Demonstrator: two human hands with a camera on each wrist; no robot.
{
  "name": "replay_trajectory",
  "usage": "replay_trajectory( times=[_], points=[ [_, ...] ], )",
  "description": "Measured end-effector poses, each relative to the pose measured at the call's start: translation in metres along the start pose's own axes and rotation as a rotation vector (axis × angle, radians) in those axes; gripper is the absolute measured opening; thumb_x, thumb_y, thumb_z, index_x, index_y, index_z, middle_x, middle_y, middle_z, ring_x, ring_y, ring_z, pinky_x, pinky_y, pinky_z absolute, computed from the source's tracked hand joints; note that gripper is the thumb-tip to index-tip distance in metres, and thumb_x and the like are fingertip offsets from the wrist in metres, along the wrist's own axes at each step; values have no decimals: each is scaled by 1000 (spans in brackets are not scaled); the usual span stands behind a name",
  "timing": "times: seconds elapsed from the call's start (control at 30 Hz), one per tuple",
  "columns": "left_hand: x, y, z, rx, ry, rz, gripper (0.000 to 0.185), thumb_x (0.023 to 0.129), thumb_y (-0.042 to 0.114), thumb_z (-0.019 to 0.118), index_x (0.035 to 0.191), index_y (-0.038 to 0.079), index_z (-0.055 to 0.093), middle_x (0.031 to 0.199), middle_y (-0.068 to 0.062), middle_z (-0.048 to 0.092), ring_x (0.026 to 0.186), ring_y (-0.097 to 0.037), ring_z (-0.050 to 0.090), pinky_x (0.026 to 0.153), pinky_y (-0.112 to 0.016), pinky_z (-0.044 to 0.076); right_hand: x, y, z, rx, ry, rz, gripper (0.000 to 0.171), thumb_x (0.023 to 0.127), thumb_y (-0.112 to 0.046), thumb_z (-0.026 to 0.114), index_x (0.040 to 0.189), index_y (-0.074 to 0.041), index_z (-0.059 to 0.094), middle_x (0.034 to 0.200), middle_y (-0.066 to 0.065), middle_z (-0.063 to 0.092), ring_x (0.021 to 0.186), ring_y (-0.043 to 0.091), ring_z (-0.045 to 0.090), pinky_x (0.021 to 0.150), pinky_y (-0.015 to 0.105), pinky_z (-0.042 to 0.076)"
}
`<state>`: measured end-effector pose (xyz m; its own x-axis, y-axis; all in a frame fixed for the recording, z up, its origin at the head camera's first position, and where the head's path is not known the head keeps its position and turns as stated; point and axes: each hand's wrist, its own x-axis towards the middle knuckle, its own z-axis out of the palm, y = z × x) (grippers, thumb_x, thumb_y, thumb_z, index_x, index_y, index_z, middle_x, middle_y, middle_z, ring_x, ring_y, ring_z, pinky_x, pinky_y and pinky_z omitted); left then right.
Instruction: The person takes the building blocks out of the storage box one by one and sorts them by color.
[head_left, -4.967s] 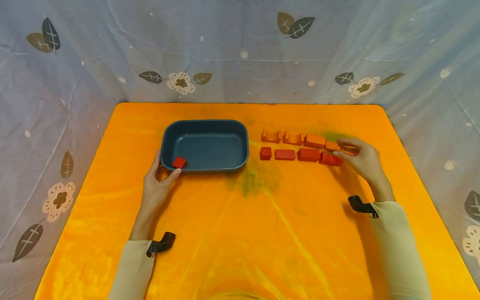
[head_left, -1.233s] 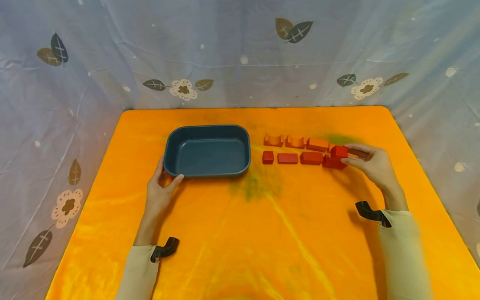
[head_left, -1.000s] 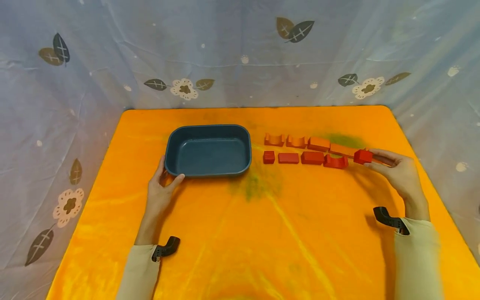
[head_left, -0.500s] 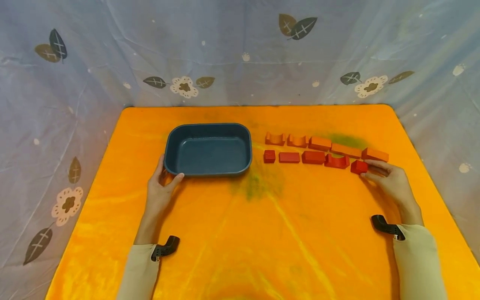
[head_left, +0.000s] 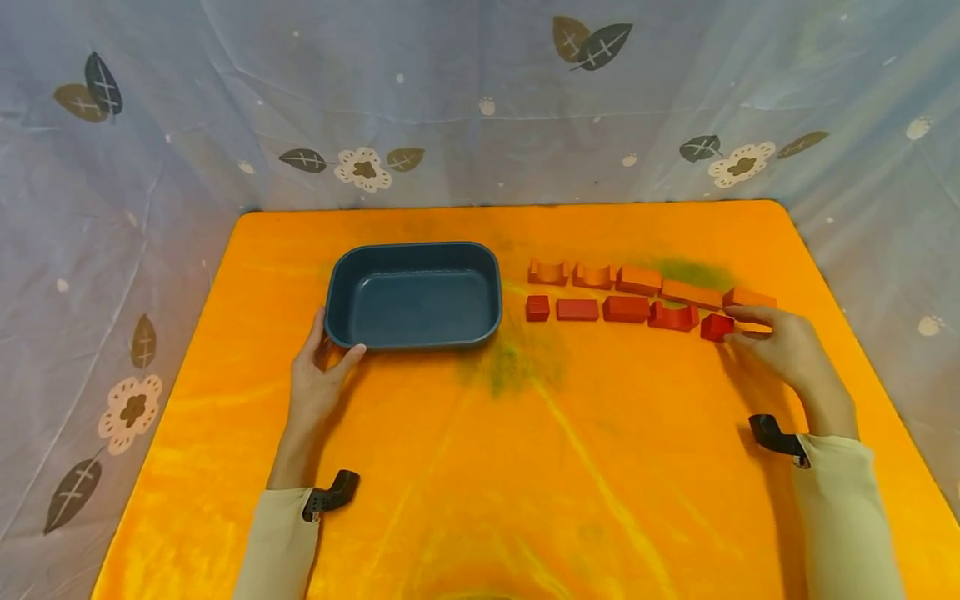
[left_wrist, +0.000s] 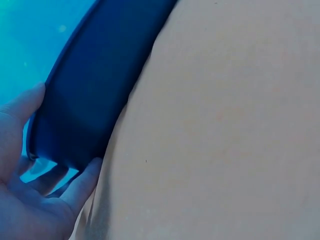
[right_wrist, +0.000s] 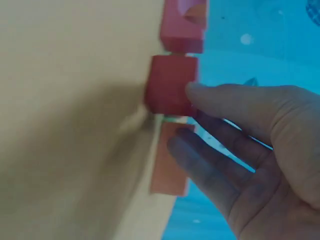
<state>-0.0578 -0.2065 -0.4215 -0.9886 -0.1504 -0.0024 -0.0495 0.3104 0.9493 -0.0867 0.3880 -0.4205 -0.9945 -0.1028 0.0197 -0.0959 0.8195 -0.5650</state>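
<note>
My left hand [head_left: 315,387] holds the near left corner of a dark blue-grey rectangular tray [head_left: 487,333], fingers along its left side and thumb at the front rim. In the left wrist view the tray [left_wrist: 82,90] sits between thumb and fingers. My right hand [head_left: 787,350] is at a red block [head_left: 716,328] that ends the front row; its thumb and forefinger are parted. In the right wrist view one fingertip is at the edge of that red block [right_wrist: 172,85], and others reach over an orange block [right_wrist: 167,175].
Red blocks [head_left: 626,308] make a front row right of the tray, including an arch-cut one [head_left: 673,317]. Behind runs a row of orange blocks [head_left: 690,294], two with curved notches. An orange cloth [head_left: 480,467] covers the table; grey-blue floral curtains [head_left: 450,100] enclose it.
The red block that lay in the tray was carried right and now stands at the right end of the red row. My right fingers have parted from it; the left hand stays on the tray.
</note>
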Motion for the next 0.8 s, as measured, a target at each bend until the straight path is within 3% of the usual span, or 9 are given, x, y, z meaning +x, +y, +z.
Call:
replay_trajectory(
  times=[0.07,0.17,0.23,0.27,0.33,0.47,0.6,0.73,0.8],
  points=[
    [0,1,0,7,-4,2,80,93,8,68,156,7,19,161,-8,21,145,-27,28,118,-43,27,-1,-7,-1,-31,16,-5,37,92,-8,69,126,6,62,128,31,57,99,48,60,72,4,47],
    [0,0,0,14,-12,-3,80,93,9,68,156,7,18,162,-9,19,145,-27,27,118,-44,27,2,-21,1,-41,22,-4,36,94,-10,67,126,6,62,128,31,57,102,50,58,76,33,57],
    [2,-4,-1,3,-20,-2,81,93,9,68,156,8,18,162,-9,18,146,-29,26,118,-45,26,6,-32,6,-41,18,-20,36,94,-10,66,126,6,62,126,30,57,102,49,58,76,51,54],
    [3,-7,-1,-2,-25,-2,82,92,9,68,157,8,17,162,-9,17,146,-29,25,118,-46,26,7,-38,9,-48,14,-32,36,94,-11,67,126,5,62,126,30,58,102,48,57,76,54,51],
    [6,-16,-4,-23,-37,-4,83,92,10,69,157,10,16,163,-6,16,146,-27,24,118,-45,26,13,-50,15,-42,-19,-57,39,93,-11,68,128,4,61,127,29,58,103,46,57,78,54,50],
    [12,-32,-9,-33,-53,0,86,93,13,69,158,13,14,163,-1,17,147,-23,24,118,-42,27,28,-75,31,-26,-101,-123,47,91,-9,70,134,4,56,133,27,55,115,44,53,93,61,45],
    [13,-39,-11,-17,-56,-3,86,93,16,68,159,12,12,162,-4,20,145,-26,27,118,-42,28,45,-99,47,-64,-175,-200,51,89,-7,72,136,4,54,135,26,54,120,44,51,99,60,43],
    [11,-41,-9,17,-66,-16,87,94,20,67,159,12,10,162,-7,19,144,-30,29,115,-46,32,56,-119,64,-144,-187,-277,52,89,-13,73,135,3,55,135,26,52,120,44,51,100,58,44],
    [9,-40,-7,87,-62,25,86,95,22,66,159,11,10,162,-10,18,144,-32,28,114,-49,33,59,-126,71,-175,-168,-325,54,90,-17,73,135,4,54,138,26,49,121,45,51,100,58,45]
  ],
)
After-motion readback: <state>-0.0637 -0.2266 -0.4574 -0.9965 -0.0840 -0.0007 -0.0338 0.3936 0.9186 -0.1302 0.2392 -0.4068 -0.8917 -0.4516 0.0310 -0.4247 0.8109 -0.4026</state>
